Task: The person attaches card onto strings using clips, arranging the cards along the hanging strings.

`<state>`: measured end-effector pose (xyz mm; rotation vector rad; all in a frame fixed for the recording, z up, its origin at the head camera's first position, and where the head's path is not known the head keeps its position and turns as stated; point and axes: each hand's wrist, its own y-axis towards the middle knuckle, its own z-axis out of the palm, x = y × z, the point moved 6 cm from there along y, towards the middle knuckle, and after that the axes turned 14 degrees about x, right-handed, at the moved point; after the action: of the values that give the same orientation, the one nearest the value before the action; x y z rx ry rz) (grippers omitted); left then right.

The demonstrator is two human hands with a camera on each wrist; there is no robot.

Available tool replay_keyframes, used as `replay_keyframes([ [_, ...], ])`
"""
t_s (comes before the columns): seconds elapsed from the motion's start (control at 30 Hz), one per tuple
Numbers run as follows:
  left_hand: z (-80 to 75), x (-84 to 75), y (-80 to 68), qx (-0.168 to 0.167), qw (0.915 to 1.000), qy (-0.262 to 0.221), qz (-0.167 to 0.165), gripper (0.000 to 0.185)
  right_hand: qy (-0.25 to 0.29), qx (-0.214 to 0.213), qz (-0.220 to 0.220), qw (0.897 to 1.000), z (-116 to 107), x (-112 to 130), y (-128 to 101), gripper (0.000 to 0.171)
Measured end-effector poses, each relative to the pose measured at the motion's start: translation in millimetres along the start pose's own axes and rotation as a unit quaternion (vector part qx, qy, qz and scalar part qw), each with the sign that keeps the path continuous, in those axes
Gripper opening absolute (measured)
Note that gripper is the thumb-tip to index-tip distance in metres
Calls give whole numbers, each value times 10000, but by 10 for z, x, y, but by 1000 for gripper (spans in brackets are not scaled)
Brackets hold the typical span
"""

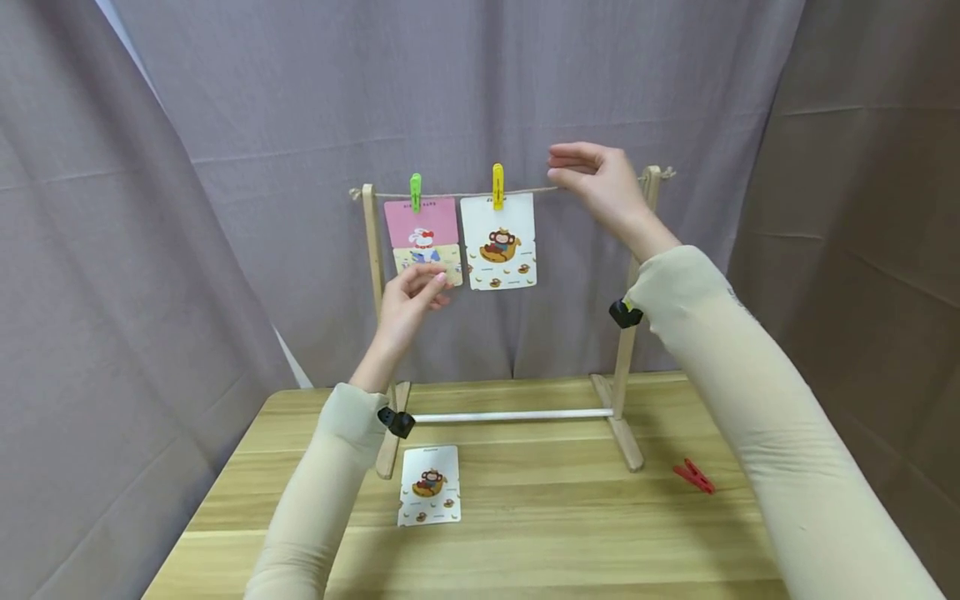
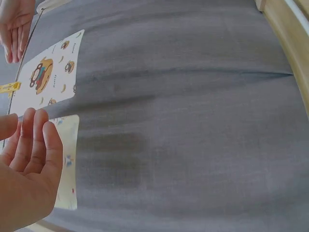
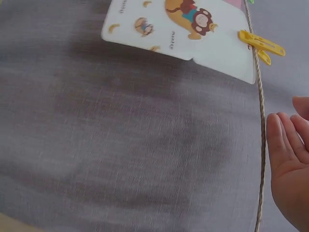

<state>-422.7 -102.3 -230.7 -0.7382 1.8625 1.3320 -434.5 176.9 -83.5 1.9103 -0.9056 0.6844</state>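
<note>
A wooden rack (image 1: 624,367) stands on the table with a string (image 1: 450,193) stretched across its top. A green peg (image 1: 416,192) holds a pink and yellow card (image 1: 422,223) on the string. Beside it, a yellow peg (image 1: 498,186) holds a white monkey card (image 1: 498,242). My left hand (image 1: 431,279) is at the pink card's bottom edge, fingers straight, holding nothing. My right hand (image 1: 562,167) hovers by the string to the right of the yellow peg, fingers extended and empty. The right wrist view shows the string (image 3: 262,121) just left of that hand (image 3: 289,130).
A second monkey card (image 1: 429,485) lies flat on the wooden table (image 1: 562,533) in front of the rack. A red peg (image 1: 695,477) lies at the right. Grey curtains (image 1: 225,125) close in the back and both sides.
</note>
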Motion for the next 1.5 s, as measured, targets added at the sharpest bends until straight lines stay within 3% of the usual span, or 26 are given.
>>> replay_keyframes([
  [0.3, -188, 23, -224, 65, 9998, 165, -114, 32, 262, -214, -174, 9993, -226, -52, -256, 43],
  [0.47, -292, 64, -345, -6, 9990, 414, -161, 28, 271, -274, -42, 9992, -357, -162, -418, 43],
  [0.77, -389, 176, -588, -37, 9965, 600, -582, 30, 187, -181, -30, 9997, -400, -358, -721, 41],
  [1.0, -493, 197, -738, -53, 9951, 717, -686, 31, 69, -236, -130, 9996, -442, -370, -907, 37],
  [1.2, -534, 190, -852, -20, 9944, 691, -793, 31, -83, -298, -102, 9995, -491, -437, -1037, 40],
  [1.4, -494, 83, -989, 61, 9918, 771, -1013, 28, -171, -332, -28, 9993, -525, -555, -1156, 41],
  [1.5, -515, 166, -1035, 77, 9898, 808, -1167, 29, -163, -333, -3, 9993, -528, -609, -1223, 39],
])
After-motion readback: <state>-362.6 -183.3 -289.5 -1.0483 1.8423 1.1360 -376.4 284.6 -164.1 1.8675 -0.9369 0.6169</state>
